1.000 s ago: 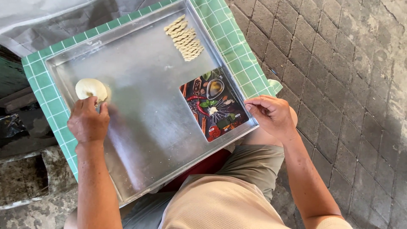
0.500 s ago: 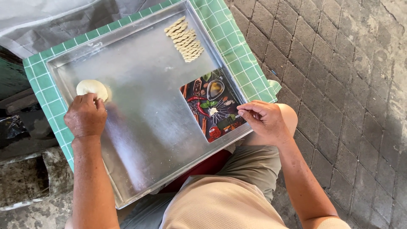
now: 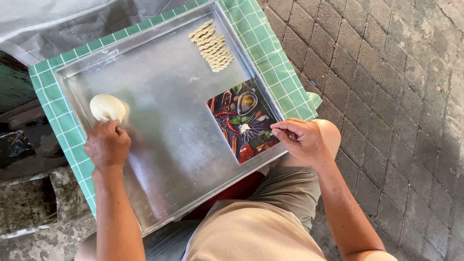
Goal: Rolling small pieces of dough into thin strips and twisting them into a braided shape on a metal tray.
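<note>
My left hand [image 3: 107,144] rested on the metal tray [image 3: 169,145], and its fingers were curled together against the near side of a round ball of dough [image 3: 108,107]. The dough lay in the left part of the tray, close to the left rim. I could not tell whether the fingers gripped the dough or only touched it, because the back of the hand hid the tips.

My right hand [image 3: 302,141] was at the right edge of the tray, over the near corner of a small board with a colourful picture of spices and vegetables [image 3: 241,121]. The thumb and the first fingers [image 3: 282,126] were pressed together in a pinch. If something was between them, it was too small to see.

At the far right corner of the tray lay a small pile of twisted pieces of dough [image 3: 212,46], side by side, well apart from both hands. Under the tray was a green cloth with white squares [image 3: 270,53]. The tray sat over my knees, and to the right was a floor of grey paving stones [image 3: 386,96].
</note>
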